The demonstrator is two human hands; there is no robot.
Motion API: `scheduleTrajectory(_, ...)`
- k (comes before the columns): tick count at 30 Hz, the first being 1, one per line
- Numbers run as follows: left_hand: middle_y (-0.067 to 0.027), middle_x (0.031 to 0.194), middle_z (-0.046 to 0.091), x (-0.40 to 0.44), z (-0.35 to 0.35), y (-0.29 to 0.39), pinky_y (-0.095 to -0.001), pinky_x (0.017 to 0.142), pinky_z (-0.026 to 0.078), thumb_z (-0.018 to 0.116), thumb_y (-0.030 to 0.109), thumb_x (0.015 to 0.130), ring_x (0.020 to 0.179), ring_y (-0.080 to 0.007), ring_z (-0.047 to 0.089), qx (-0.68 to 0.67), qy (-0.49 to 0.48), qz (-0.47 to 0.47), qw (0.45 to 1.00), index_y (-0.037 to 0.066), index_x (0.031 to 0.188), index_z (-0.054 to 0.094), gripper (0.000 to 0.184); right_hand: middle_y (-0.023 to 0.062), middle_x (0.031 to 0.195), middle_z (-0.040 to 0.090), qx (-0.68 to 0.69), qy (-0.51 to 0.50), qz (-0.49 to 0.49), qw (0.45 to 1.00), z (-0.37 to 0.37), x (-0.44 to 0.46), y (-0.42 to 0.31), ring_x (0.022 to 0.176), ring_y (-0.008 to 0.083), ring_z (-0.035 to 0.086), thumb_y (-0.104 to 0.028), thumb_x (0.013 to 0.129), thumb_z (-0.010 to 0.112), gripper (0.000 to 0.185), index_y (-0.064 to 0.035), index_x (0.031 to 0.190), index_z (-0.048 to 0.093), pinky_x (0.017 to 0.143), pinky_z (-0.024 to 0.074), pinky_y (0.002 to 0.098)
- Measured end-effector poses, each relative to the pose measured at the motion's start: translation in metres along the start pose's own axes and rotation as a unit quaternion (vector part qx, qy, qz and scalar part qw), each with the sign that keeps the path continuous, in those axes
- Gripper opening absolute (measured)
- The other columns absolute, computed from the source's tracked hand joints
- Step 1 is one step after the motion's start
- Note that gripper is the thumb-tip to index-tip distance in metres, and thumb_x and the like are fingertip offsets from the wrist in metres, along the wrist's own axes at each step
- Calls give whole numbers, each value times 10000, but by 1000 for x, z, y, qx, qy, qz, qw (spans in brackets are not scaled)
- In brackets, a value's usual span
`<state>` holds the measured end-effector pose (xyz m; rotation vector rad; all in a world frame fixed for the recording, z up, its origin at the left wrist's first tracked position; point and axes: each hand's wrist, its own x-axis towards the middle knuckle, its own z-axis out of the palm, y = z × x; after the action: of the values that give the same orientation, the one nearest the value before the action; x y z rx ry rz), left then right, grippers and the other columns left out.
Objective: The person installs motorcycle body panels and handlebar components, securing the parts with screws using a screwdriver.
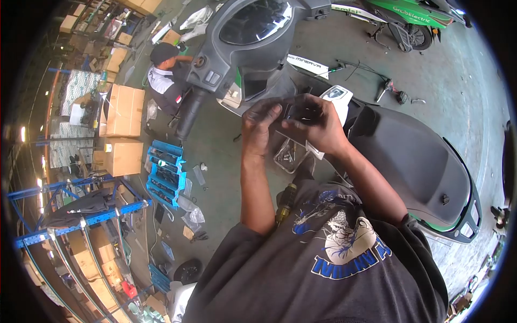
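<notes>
My left hand [258,123] and my right hand [319,121] are raised close together in front of my chest, both dirty with dark smudges. The left thumb presses against its curled fingers, and the right fingers are bent inward. Between them is something dark that I cannot make out against the blackened fingers. A small white piece [315,150] shows just under my right hand; whether the hand holds it is unclear. Behind the hands stands a scooter's grey handlebar cover [229,59] with its dark display [257,21] and black handlebar grip [191,114].
The scooter seat [414,161] is at my right. Below my hands is a tray [290,156] with small metal parts. A blue toolbox [166,175] stands on the floor at left, near cardboard boxes [123,110]. A co-worker [164,81] crouches beyond the handlebar. A power tool [401,97] lies on the floor.
</notes>
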<state>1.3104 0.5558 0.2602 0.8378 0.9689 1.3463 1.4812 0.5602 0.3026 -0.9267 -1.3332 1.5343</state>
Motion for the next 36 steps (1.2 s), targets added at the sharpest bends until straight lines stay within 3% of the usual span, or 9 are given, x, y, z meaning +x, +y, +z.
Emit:
scheduleTrajectory(7,-53,964,675,11,-44,-14,-291,836,484,721,68,818,904,-151,625,19,32,44,998,23,999,676,191,110,967,659,217,14,92,972,24,26,36,835,198,663,-58,807,749,324,76,1062,601,740,575,300)
scheduleTrajectory(9,-59,974,670,6,-46,-15,-294,849,480,716,58,817,918,-156,623,16,24,72,997,26,995,675,185,133,1017,648,376,83,236,892,29,26,36,848,225,673,-49,822,731,322,99,1071,590,771,582,315)
scheduleTrajectory(13,-79,1013,663,3,-52,-17,-307,879,474,707,26,807,954,-178,621,20,-7,146,989,6,997,670,195,113,1062,652,359,30,213,908,31,25,43,904,235,660,-72,860,694,244,69,1038,604,793,556,317)
scheduleTrajectory(17,-103,1048,665,-4,-56,-9,-333,931,465,681,43,838,991,-205,614,-50,9,94,994,-1,1027,665,194,85,909,680,65,59,24,996,43,25,36,852,122,635,-19,734,805,354,58,1028,622,782,528,274)
scheduleTrajectory(20,-104,1052,665,-5,-58,-8,-340,933,462,677,48,840,1001,-210,610,-104,41,39,993,-9,1036,661,204,68,859,684,34,-2,3,999,43,24,22,834,102,626,-18,725,808,341,38,1008,626,765,527,270)
scheduleTrajectory(29,-99,1045,653,-3,-51,1,-329,888,490,684,39,834,954,-205,624,-121,20,49,991,-8,1071,626,248,58,844,668,7,61,-105,993,46,29,33,782,103,618,-28,714,818,397,25,1038,595,751,520,258)
scheduleTrajectory(33,-101,1041,648,-3,-54,2,-325,837,507,673,27,830,922,-196,623,-74,41,50,995,-8,1086,609,266,63,858,664,-30,0,-55,998,38,29,29,777,113,623,-45,732,811,361,24,1009,591,727,521,260)
scheduleTrajectory(35,-99,1033,646,1,-57,4,-317,815,511,669,33,831,902,-194,622,-47,37,57,997,-9,1082,609,262,68,849,669,78,34,31,996,40,32,37,779,120,627,-57,762,789,323,31,1010,602,720,518,262)
scheduleTrajectory(36,-94,1011,645,5,-57,6,-306,802,509,672,53,836,877,-191,619,-9,126,52,991,-6,1077,613,255,68,849,669,78,31,30,996,41,36,41,779,120,627,-57,762,789,323,31,1010,602,720,518,262)
